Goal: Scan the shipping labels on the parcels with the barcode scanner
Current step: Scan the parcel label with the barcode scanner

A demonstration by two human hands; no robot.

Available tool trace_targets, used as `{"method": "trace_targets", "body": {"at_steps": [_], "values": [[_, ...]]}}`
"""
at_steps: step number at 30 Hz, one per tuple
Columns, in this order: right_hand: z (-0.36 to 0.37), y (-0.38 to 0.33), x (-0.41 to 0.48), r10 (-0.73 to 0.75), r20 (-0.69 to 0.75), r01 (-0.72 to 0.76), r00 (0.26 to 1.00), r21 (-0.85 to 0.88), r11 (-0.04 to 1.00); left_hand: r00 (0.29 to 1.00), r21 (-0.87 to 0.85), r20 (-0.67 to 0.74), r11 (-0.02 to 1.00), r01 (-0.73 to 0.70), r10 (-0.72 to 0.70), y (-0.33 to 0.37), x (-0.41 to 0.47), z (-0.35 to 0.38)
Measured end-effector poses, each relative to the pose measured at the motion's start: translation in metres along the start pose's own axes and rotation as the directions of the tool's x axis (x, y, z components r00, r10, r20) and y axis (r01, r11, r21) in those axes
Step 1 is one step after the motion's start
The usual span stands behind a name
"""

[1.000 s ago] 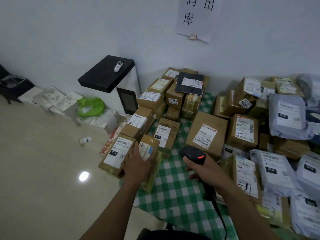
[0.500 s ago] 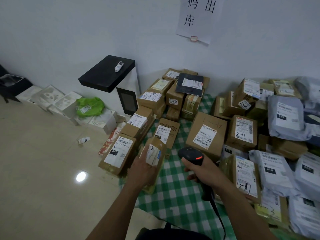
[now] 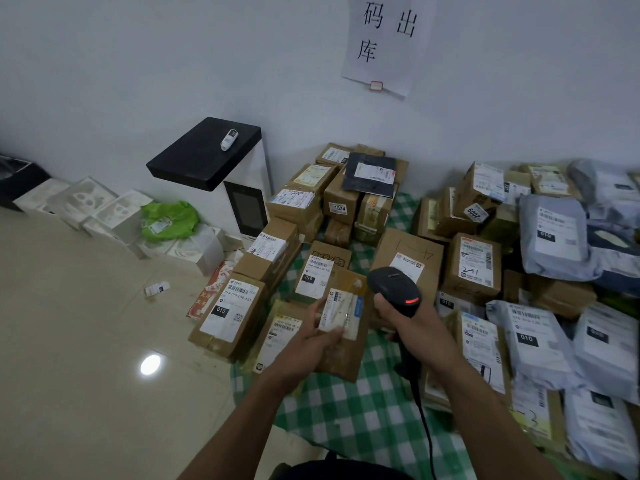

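Checked cloth (image 3: 363,410) under heaped parcels (image 3: 472,265); left hand (image 3: 311,344) grips a small box (image 3: 349,358), right hand (image 3: 412,327) wraps the scanner (image 3: 391,285) beside its label (image 3: 337,311).

Bare left hand (image 3: 313,337), bare right hand (image 3: 407,320), dark garment (image 3: 339,471) below.

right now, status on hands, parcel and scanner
Left hand grips small brown parcel, label up. Right hand grips barcode scanner, red light on. Nothing between scanner and label.

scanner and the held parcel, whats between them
Nothing shows between them in the head view: the scanner sits right beside the parcel held in the left hand, with only a narrow gap.
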State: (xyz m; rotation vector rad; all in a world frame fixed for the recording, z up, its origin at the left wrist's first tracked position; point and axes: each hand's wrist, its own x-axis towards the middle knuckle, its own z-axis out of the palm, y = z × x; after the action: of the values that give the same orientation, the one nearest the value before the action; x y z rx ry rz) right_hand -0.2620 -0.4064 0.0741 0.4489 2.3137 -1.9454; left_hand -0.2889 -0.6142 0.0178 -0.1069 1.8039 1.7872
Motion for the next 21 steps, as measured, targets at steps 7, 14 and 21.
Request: {"method": "trace_targets", "body": {"at_steps": [7,14,21], "values": [[-0.013,-0.004,-0.007,-0.023,-0.003,0.023,1.000,0.030,0.999,0.981,-0.016,0.170,0.996,-0.090,0.091,0.004,-0.007,0.008],[-0.026,0.002,-0.008,-0.010,-0.062,0.010,0.998,0.005,1.000,0.977,0.086,-0.024,0.974,-0.210,0.213,0.011,0.004,-0.004],[-0.033,0.000,-0.014,-0.013,-0.005,0.013,1.000,-0.071,0.997,0.919,0.331,-0.248,0.918,-0.218,0.308,0.015,0.016,-0.013]]}}
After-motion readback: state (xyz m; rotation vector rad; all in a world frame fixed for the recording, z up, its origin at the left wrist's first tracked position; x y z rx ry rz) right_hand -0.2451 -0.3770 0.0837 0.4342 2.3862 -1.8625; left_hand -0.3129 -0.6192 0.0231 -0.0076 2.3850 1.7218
